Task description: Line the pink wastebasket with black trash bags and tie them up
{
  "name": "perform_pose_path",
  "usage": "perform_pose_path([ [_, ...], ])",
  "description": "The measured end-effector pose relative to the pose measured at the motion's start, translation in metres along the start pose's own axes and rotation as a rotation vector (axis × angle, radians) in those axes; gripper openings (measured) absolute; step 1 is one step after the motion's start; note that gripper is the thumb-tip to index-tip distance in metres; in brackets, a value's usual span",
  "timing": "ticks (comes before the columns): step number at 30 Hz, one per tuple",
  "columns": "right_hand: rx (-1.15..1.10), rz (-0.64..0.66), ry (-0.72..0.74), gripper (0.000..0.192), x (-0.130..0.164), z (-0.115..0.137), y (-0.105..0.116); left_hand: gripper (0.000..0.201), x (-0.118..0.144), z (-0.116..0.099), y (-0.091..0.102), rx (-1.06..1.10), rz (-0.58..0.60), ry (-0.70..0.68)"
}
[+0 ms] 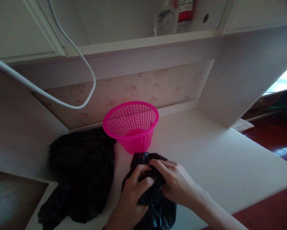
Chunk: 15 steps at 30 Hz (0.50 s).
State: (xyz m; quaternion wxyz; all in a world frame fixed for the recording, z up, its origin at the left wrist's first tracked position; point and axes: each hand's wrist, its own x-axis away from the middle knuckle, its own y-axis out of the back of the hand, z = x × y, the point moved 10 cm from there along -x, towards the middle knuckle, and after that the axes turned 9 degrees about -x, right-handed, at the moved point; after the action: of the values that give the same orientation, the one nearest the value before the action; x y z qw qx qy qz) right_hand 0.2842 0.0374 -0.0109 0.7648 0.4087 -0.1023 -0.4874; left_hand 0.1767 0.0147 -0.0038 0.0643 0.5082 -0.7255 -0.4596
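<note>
Both hands grip a black plastic bag (157, 209) at the lower middle of the head view. My left hand (133, 198) is closed on its left side, thumb and fingers bent into the plastic. My right hand (175, 182) pinches the upper edge from the right. The bag is bunched, and its lower end runs out of the frame. Just beyond the hands stands a pink perforated plastic basket (131, 137), upright with its mouth tilted toward me; nothing shows inside. Left of it a second black plastic bag (86, 175) lies crumpled on the white surface.
The white desktop (205, 153) sits in an alcove between side panels. Overhead, a shelf (133, 44) holds a clear plastic package (166, 22) and a red-labelled bottle (185, 12). A white cable (86, 64) hangs in a loop at upper left. Reddish floor (277, 134) shows at right.
</note>
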Motion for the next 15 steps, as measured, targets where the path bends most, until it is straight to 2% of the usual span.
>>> perform_pose_path([
  [3, 0.092, -0.036, 0.042, 0.054, 0.000, 0.001, -0.008, 0.042, 0.016, -0.011, 0.001, -0.133, -0.089, -0.117],
  [8, 0.077, -0.293, 0.195, 0.043, 0.000, 0.016, 0.007, 0.050, 0.040, -0.018, 0.000, -0.233, -0.260, -0.191],
  [11, -0.088, -0.251, 0.225, 0.043, -0.004, 0.021, 0.010, 0.043, 0.044, -0.022, 0.003, -0.275, -0.333, -0.219],
  [15, -0.447, -0.169, 0.087, 0.048, -0.003, 0.008, 0.023, 0.035, 0.046, -0.021, 0.010, -0.341, -0.379, -0.284],
])
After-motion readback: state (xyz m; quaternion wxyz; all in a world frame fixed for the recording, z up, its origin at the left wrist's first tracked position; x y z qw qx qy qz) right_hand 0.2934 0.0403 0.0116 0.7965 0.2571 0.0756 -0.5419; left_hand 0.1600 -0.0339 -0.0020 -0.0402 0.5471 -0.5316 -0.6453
